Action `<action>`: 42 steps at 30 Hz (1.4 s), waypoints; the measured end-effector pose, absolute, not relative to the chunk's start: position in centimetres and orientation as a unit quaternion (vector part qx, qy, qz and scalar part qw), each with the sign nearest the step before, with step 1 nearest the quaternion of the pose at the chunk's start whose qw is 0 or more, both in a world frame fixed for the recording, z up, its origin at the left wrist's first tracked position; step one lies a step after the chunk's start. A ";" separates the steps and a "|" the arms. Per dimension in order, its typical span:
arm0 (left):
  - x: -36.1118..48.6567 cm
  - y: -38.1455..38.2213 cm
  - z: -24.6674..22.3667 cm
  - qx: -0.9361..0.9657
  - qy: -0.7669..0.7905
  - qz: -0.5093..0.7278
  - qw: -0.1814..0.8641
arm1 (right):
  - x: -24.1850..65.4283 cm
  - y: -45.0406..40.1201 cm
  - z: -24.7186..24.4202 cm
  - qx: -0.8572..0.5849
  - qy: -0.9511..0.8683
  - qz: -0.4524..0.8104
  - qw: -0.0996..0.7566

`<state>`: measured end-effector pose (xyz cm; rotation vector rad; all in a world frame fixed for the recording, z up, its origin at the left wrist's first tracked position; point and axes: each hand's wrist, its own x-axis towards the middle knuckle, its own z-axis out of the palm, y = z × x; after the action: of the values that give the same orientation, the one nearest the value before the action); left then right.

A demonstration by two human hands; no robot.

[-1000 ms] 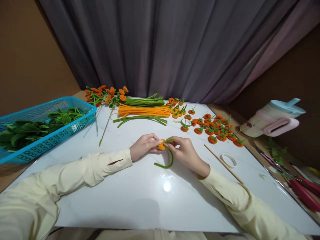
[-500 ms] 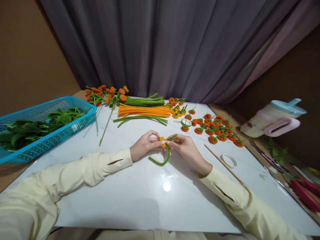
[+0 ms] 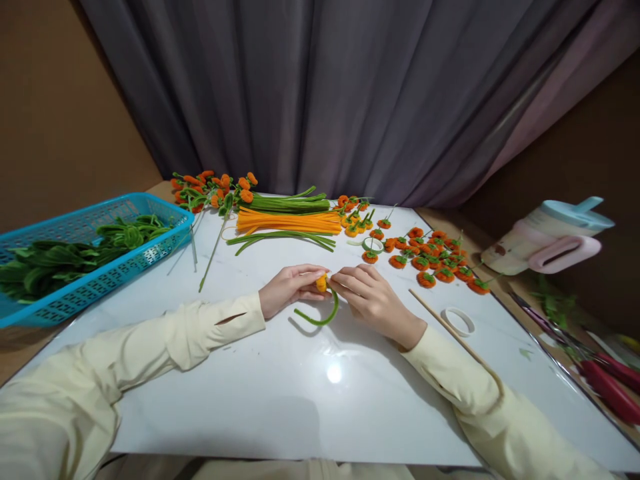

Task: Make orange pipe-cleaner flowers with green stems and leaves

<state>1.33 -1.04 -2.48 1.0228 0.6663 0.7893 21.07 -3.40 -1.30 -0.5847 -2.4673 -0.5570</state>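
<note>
Between the fingertips of my left hand is a small yellow-orange pipe cleaner pumpkin. My right hand pinches a green pipe cleaner right beside it; one end of the green piece curls down and to the left below the hands. The fingers of the right hand hide where green and yellow meet. Behind the hands lie loose green pipe cleaners, a bundle of orange pipe cleaners and another green bundle.
Finished orange pumpkins cluster at right, near a wooden stick and a white tape roll. A blue basket of green leaves stands left. A tumbler and red-handled pliers are at the far right.
My right hand has turned so its back faces up, its fingers now closed over the green pipe cleaner. The yellow pumpkin has tilted and shifted slightly left and down.
</note>
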 end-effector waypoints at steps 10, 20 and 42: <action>1.3 -1.1 -2.7 0.502 0.295 0.336 0.741 | 20.6 -3.7 -1.7 -0.213 -0.909 -0.211 0.290; 1.5 -1.0 -3.1 0.532 0.292 0.337 0.720 | 20.8 -3.9 -0.9 -0.212 -0.933 -0.197 0.214; 0.8 -0.3 -2.4 0.592 0.257 0.220 0.731 | 20.5 -4.0 -1.4 -0.268 -0.922 0.017 0.278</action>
<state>0.78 -0.35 -2.39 1.3033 0.5646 0.4844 20.49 -3.96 -1.45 -0.7203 -2.4756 0.0466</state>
